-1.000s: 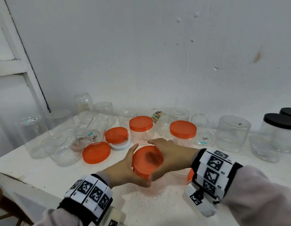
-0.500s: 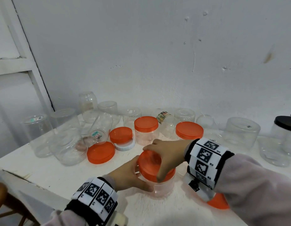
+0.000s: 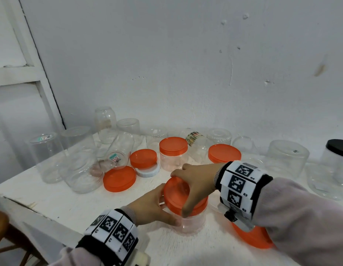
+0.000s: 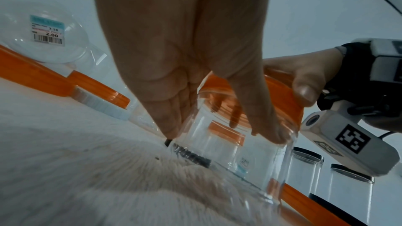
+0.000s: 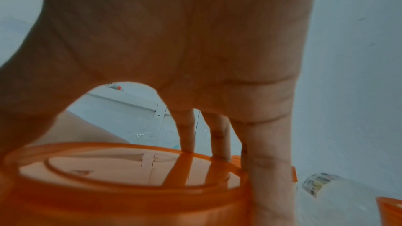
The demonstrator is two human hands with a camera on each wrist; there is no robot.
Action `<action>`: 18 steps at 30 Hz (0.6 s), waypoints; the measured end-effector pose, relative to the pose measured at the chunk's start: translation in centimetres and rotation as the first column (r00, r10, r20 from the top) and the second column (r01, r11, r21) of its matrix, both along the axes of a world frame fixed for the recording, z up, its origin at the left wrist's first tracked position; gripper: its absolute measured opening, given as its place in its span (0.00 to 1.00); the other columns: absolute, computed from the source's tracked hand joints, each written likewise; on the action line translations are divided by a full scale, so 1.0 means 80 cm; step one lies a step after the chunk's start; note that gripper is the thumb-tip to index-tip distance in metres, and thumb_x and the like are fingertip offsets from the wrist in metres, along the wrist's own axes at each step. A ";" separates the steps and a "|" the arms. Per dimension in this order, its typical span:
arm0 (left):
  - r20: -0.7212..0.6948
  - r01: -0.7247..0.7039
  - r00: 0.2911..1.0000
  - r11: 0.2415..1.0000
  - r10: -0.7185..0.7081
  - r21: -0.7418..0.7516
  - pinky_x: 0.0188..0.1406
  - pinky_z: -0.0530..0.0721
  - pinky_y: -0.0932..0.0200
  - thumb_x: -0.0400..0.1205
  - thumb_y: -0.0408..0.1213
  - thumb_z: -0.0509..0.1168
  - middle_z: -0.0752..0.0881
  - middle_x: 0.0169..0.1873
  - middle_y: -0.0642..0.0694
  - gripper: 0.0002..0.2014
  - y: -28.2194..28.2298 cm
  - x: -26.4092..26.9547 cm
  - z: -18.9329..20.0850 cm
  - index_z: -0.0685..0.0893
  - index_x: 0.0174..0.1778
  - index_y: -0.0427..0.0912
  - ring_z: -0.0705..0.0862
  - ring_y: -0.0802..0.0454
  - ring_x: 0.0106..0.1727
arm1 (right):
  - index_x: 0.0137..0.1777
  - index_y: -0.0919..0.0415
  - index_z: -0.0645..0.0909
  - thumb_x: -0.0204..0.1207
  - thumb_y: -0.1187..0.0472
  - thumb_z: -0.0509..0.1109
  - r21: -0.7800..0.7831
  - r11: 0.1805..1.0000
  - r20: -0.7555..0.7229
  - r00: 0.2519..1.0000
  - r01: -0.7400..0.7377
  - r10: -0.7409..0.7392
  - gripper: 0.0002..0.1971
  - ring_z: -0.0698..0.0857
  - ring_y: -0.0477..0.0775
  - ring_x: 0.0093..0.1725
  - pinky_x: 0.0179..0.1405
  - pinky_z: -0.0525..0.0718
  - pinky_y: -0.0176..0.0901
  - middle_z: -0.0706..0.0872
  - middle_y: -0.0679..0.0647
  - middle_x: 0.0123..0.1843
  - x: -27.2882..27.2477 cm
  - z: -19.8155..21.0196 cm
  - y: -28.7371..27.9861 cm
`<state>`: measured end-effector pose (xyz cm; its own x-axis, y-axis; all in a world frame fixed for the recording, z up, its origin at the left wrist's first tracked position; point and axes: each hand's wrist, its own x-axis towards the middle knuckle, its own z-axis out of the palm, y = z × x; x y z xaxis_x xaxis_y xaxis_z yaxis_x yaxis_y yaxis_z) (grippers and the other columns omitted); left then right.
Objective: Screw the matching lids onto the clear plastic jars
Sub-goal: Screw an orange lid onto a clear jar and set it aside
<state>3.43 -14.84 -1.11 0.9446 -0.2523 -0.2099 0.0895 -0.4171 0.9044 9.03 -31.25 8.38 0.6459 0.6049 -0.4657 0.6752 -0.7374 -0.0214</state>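
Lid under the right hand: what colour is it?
Orange, slightly see-through. The lid shows best in the head view, with the right hand gripping it.

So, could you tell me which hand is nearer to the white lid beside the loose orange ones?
Left. The left hand grips the clear jar just in front of the white lid; the right hand grips that jar's orange lid, further right.

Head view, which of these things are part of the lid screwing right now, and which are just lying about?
In use:
orange lid, gripped by right hand
clear jar, held by left hand

Lying about:
loose orange lid
white lid
capped orange jar
black-lidded jar
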 end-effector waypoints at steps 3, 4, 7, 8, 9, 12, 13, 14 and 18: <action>0.010 -0.008 1.000 1.000 0.008 0.001 0.63 0.76 0.72 0.63 0.34 0.83 0.79 0.65 0.58 0.44 -0.001 0.000 -0.001 0.66 0.72 0.55 0.77 0.64 0.67 | 0.81 0.40 0.50 0.61 0.35 0.78 0.007 1.000 -0.010 1.000 -0.014 0.014 0.53 0.71 0.58 0.72 0.61 0.80 0.58 0.62 0.47 0.75 -0.002 0.001 0.000; 0.015 -0.009 1.000 1.000 0.009 0.009 0.67 0.75 0.67 0.63 0.35 0.83 0.79 0.66 0.58 0.45 -0.001 0.000 -0.001 0.66 0.72 0.55 0.77 0.62 0.67 | 0.81 0.39 0.50 0.62 0.38 0.78 0.010 1.000 -0.017 1.000 -0.025 0.025 0.52 0.71 0.57 0.72 0.61 0.80 0.58 0.62 0.47 0.75 -0.002 0.002 -0.001; 0.023 -0.004 1.000 1.000 0.003 0.018 0.73 0.73 0.59 0.63 0.35 0.83 0.78 0.67 0.57 0.45 -0.002 -0.001 0.000 0.66 0.72 0.55 0.76 0.61 0.69 | 0.81 0.39 0.50 0.64 0.46 0.80 0.010 0.998 -0.039 0.998 -0.054 0.054 0.51 0.69 0.58 0.73 0.63 0.80 0.59 0.61 0.46 0.75 -0.003 0.005 -0.002; 0.022 -0.002 1.000 1.000 0.001 0.019 0.74 0.72 0.58 0.63 0.35 0.83 0.78 0.67 0.57 0.45 -0.002 -0.001 0.000 0.66 0.72 0.55 0.76 0.60 0.69 | 0.81 0.39 0.50 0.65 0.47 0.80 0.011 0.998 -0.048 0.997 -0.058 0.059 0.51 0.69 0.58 0.73 0.64 0.79 0.59 0.60 0.46 0.76 -0.002 0.006 -0.002; 0.020 0.000 1.000 1.000 0.000 0.016 0.74 0.72 0.58 0.63 0.35 0.83 0.78 0.67 0.57 0.45 -0.002 -0.001 0.000 0.66 0.73 0.55 0.76 0.60 0.70 | 0.81 0.38 0.50 0.65 0.48 0.80 0.012 0.998 -0.059 0.996 -0.060 0.061 0.51 0.68 0.58 0.74 0.64 0.79 0.59 0.60 0.46 0.76 -0.002 0.007 -0.002; 0.013 -0.004 1.000 1.000 0.004 0.000 0.75 0.72 0.55 0.62 0.35 0.83 0.79 0.67 0.57 0.46 -0.002 -0.002 0.000 0.66 0.73 0.54 0.76 0.59 0.70 | 0.82 0.38 0.49 0.65 0.45 0.80 0.004 0.998 -0.057 0.996 -0.061 0.062 0.51 0.68 0.57 0.74 0.65 0.79 0.58 0.60 0.45 0.76 -0.001 0.008 -0.001; 0.013 -0.007 1.000 1.000 0.007 -0.001 0.75 0.72 0.55 0.62 0.35 0.83 0.78 0.67 0.57 0.46 -0.002 -0.002 -0.001 0.66 0.73 0.54 0.76 0.59 0.69 | 0.82 0.38 0.49 0.64 0.43 0.79 -0.002 0.998 -0.047 0.997 -0.057 0.057 0.52 0.69 0.57 0.74 0.64 0.78 0.57 0.61 0.45 0.76 -0.001 0.007 -0.001; 0.014 -0.010 1.000 1.000 0.010 0.000 0.75 0.73 0.54 0.62 0.35 0.83 0.78 0.67 0.57 0.46 -0.002 -0.002 -0.001 0.66 0.74 0.54 0.76 0.59 0.69 | 0.82 0.38 0.49 0.63 0.40 0.79 -0.008 0.999 -0.037 0.998 -0.048 0.047 0.52 0.69 0.57 0.74 0.63 0.78 0.57 0.61 0.46 0.76 -0.001 0.007 0.000; 0.010 -0.007 1.000 1.000 0.007 0.001 0.74 0.73 0.55 0.63 0.35 0.83 0.78 0.68 0.57 0.47 -0.001 -0.001 -0.002 0.65 0.75 0.53 0.76 0.59 0.70 | 0.82 0.39 0.49 0.61 0.32 0.76 -0.031 0.999 -0.004 1.000 -0.016 0.016 0.53 0.71 0.58 0.73 0.63 0.79 0.59 0.62 0.48 0.76 -0.002 0.004 0.002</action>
<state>3.35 -14.92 -1.25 0.9484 -0.2456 -0.2006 0.0833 -0.4173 0.9049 8.91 -31.12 8.68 0.6348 0.6002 -0.4866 0.6866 -0.7271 -0.0011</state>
